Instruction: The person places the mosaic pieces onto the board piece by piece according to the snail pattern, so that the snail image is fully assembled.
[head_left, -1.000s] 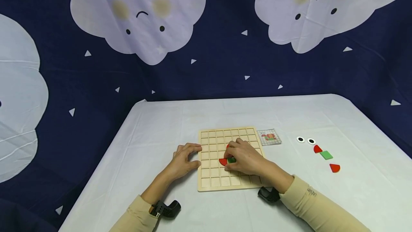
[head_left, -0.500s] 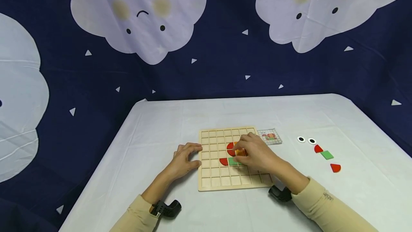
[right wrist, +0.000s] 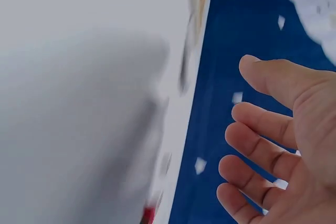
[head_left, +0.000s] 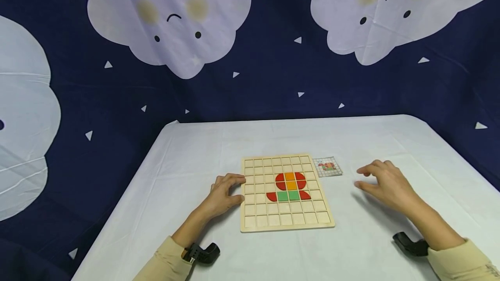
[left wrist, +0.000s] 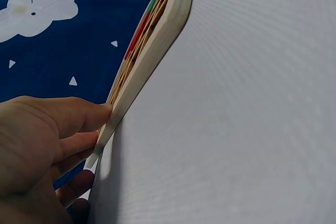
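A square wooden grid board (head_left: 287, 220) lies on the table. My left hand (head_left: 223, 194) touches its left edge with thumb and fingertips; in the left wrist view the thumb (left wrist: 84, 116) presses against the rim. In the board's middle sit orange square tiles (head_left: 291, 185) between rounded red tiles (head_left: 300, 184). Below them runs a row of green square tiles (head_left: 294, 195) with a red tile (head_left: 271, 197) at each end. My right hand (head_left: 390, 187) hovers right of the board, fingers apart and holding nothing. It covers the spot where loose pieces lay.
A small printed pattern card (head_left: 327, 166) lies by the board's upper right corner. Low in the right wrist view a blurred red piece (right wrist: 148, 214) shows on the white tablecloth (head_left: 195, 142). A dark blue cloth with clouds (head_left: 172, 94) hangs behind the table.
My right hand has left the board and moved right, over the loose pieces. The orange, green and right-hand red tiles on the board are now uncovered. My left hand has stayed put.
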Motion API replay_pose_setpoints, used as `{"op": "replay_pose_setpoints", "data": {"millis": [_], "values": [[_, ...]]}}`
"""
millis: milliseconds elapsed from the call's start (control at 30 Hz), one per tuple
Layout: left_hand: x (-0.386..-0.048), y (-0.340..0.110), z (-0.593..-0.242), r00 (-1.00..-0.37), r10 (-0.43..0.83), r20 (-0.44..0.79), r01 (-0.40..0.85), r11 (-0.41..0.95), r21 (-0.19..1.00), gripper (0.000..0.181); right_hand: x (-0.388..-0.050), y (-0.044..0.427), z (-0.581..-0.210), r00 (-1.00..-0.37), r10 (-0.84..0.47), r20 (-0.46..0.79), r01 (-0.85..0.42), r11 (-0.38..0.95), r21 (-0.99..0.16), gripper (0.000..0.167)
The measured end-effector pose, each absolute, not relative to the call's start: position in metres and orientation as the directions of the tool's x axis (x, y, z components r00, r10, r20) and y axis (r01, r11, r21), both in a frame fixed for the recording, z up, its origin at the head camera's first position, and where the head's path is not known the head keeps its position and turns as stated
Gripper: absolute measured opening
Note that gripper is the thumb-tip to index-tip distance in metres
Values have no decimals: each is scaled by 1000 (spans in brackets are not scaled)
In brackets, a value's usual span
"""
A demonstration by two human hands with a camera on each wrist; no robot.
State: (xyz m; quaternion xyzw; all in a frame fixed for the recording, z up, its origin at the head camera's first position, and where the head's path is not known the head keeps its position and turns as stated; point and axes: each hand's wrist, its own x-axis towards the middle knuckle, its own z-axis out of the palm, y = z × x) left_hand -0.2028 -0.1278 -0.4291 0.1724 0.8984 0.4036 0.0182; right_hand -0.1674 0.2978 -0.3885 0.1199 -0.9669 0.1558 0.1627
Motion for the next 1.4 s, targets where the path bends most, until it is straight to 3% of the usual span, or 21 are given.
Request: {"op": "replay_pose_setpoints", "data": {"millis": [100,300,533,933,1267,1400], "values": [[-203,-128,-430,-940,326,106,296,617,729,46,-162,325,-395,-938,-113,328,-209,939,-272,36],[-203,-128,-430,-938,329,111,301,613,730,45,-156,360,-404,-986,-17,164,-60,963,-262,48],[-204,-128,-431,-939,325,112,301,621,723,45,-152,379,-409,-995,14,94,-6,976,-217,57],[-202,-129,-429,-939,328,102,294,611,735,47,-154,378,-417,-982,-50,183,-102,953,-285,33],[-202,-128,-430,-937,332,104,299,616,729,46,-152,374,-417,-977,-63,203,-123,947,-295,30],[-202,-128,-429,-938,332,104,299,615,730,46,-153,361,-412,-959,-95,266,-177,935,-306,27]]}}
